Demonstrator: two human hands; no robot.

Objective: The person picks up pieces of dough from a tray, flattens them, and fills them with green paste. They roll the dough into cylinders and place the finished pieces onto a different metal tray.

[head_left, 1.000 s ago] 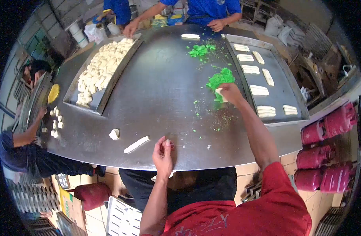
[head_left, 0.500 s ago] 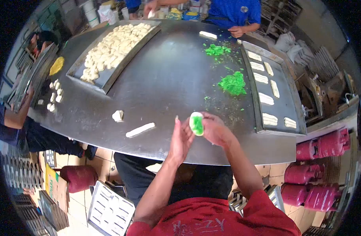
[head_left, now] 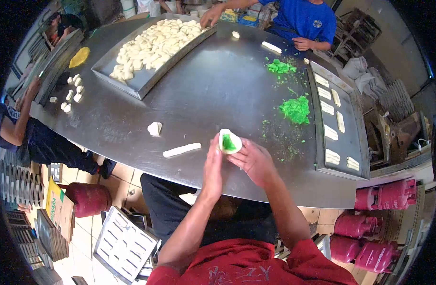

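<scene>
A flattened piece of white dough (head_left: pixel 235 146) with green filling on its face is held up between my two hands, above the near edge of the metal table. My left hand (head_left: pixel 213 166) supports it from the left with the fingers pressed along its side. On the other side, the fingers of my right hand (head_left: pixel 256 161) grip its lower right edge. A rolled dough strip (head_left: pixel 182 150) lies on the table to the left of my hands, and a small dough lump (head_left: pixel 155 128) sits beyond it. Further off to the right is a pile of green filling (head_left: pixel 295 110).
At the back left, a deep tray (head_left: pixel 141 92) is heaped with dough pieces. A second tray (head_left: pixel 341 170) on the right carries several shaped strips. Across the table a person in a blue shirt (head_left: pixel 307 21) works; another person's arm (head_left: pixel 25 111) is at the left. Gas cylinders (head_left: pixel 353 224) stand lower right.
The dough piece has shifted slightly left and turned its filled face more upward. My left hand has closed in against it. Across the table, the co-worker's hand has reached the dough tray's corner.
</scene>
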